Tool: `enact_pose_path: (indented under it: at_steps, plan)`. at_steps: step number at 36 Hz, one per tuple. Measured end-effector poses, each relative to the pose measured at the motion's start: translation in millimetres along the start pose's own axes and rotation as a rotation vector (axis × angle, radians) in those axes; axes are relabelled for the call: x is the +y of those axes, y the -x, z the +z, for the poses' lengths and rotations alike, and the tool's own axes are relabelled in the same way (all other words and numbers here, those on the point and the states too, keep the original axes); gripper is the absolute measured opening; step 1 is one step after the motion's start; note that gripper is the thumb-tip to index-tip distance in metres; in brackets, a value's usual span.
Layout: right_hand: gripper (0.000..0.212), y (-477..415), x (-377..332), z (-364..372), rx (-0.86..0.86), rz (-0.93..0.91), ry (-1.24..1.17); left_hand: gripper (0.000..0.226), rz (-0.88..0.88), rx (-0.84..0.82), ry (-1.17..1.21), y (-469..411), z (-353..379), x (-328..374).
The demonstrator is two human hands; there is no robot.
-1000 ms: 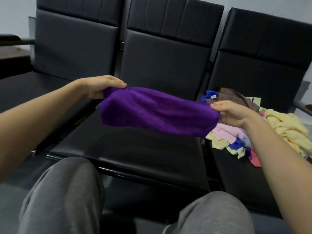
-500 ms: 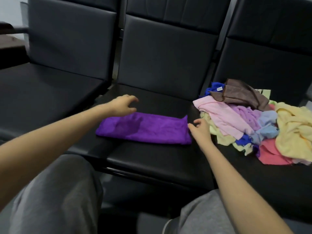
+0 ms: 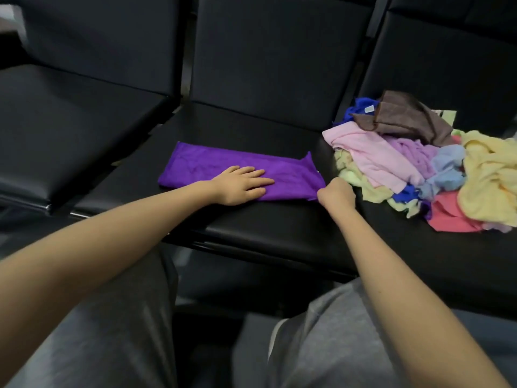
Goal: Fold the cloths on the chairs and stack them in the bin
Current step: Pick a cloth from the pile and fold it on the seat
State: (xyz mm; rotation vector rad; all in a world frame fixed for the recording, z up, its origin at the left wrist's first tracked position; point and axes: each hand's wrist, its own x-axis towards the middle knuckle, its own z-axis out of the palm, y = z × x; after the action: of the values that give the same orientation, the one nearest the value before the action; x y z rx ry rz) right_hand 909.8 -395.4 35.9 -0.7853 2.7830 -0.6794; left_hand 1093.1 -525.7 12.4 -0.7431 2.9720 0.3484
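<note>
The purple cloth (image 3: 282, 172) lies as a folded strip on the middle seat (image 3: 251, 219), centre frame. My left grip (image 3: 240, 186) presses it flat, fingers straight. My right grip (image 3: 337, 193) curls at its near right corner; I can't tell if it holds. Folding over, I'd worry the layers slip askew on the slick seat, or the pile (image 3: 372, 158) gets dragged in.

Three black padded chairs stand joined in a row: the left chair (image 3: 70, 130), the middle chair (image 3: 274, 65) and the right chair (image 3: 447, 51), with their backs on the far side. A sliver of pale wall (image 3: 12, 18) shows at the far left. Soft light puts a gloss on the near seat edges.
</note>
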Motion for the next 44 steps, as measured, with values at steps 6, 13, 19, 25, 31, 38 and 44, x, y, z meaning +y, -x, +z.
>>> enact_pose_path:
  at_steps: [6, 13, 19, 25, 31, 38, 44]
  plan:
    - [0.026, -5, 0, -15, -0.189, 0.262, -0.742, 0.047, -0.003, -0.004, 0.027, -2, 1, -3]
    - [0.027, -9, 17, -34, -0.363, 0.327, -0.798, 0.047, 0.005, -0.008, 0.052, -2, 0, -4]
    - [0.037, -15, 15, -22, -0.089, 0.102, -0.205, 0.047, 0.033, -0.008, 0.072, -1, -2, -2]
    - [0.044, -3, -1, -22, 0.103, -0.366, -0.123, 0.045, -0.341, 0.437, 0.185, 6, -22, -13]
    - [0.056, 14, -13, 15, -0.425, -0.522, 0.389, 0.073, -0.926, 0.162, 0.117, 32, -35, -40]
    - [0.058, 17, -22, 17, -0.517, -0.530, 0.508, 0.064, -0.842, 0.135, 0.188, 48, -48, -50]
    - [0.061, 20, -26, 14, -0.553, -0.555, 0.537, 0.053, -0.948, 0.312, 0.786, 58, -56, -61]
